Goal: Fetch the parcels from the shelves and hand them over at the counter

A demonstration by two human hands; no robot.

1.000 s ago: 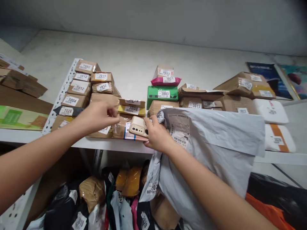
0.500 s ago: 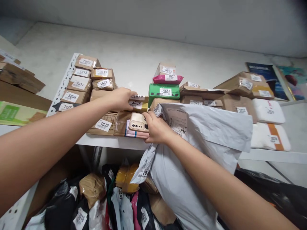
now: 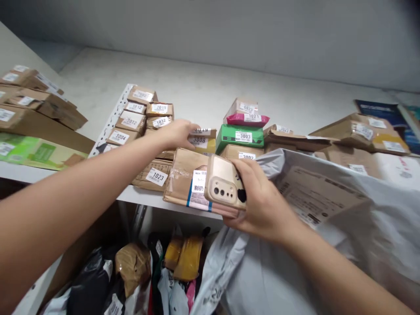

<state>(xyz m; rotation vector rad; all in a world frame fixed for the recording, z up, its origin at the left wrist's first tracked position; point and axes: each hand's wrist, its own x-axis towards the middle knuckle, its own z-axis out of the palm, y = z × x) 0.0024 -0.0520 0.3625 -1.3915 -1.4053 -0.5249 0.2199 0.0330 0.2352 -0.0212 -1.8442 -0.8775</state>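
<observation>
Brown paper-wrapped flat parcel and beige phone, both clamped in right hand off the white shelf edge, long axis left-right; left hand, fingers curled, touching yellow box labelled 3008 beyond.

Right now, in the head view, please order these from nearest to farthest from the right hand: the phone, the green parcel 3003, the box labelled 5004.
1. phone: held in the right hand.
2. green parcel 3003: on the shelf, behind the hand.
3. box 5004: far left stack.
</observation>
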